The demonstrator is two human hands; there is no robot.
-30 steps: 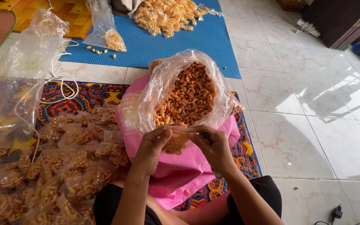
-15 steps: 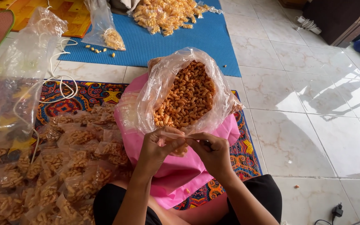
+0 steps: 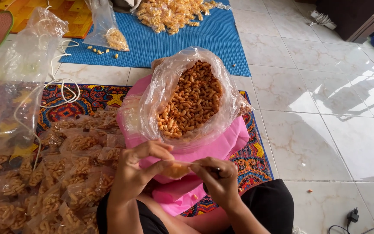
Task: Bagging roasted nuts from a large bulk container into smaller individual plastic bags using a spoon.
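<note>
Pinching a small snack packet point(image 3: 176, 170) from both ends, the left hand point(image 3: 137, 171) and right hand point(image 3: 219, 180) hold it crosswise, just below the big open bag of snacks point(image 3: 191, 102), both equally near.

A pale tiled floor point(image 3: 308, 130) carries everything. Under the fingers point(image 3: 161, 151) lies a patterned mat point(image 3: 87, 97) with a pile of small filled snack packets point(image 3: 66, 173) to their left. Beyond the fingers a blue mat point(image 3: 195, 39) holds more packets point(image 3: 174, 13). A black plug point(image 3: 352, 215) lies to their right.
</note>
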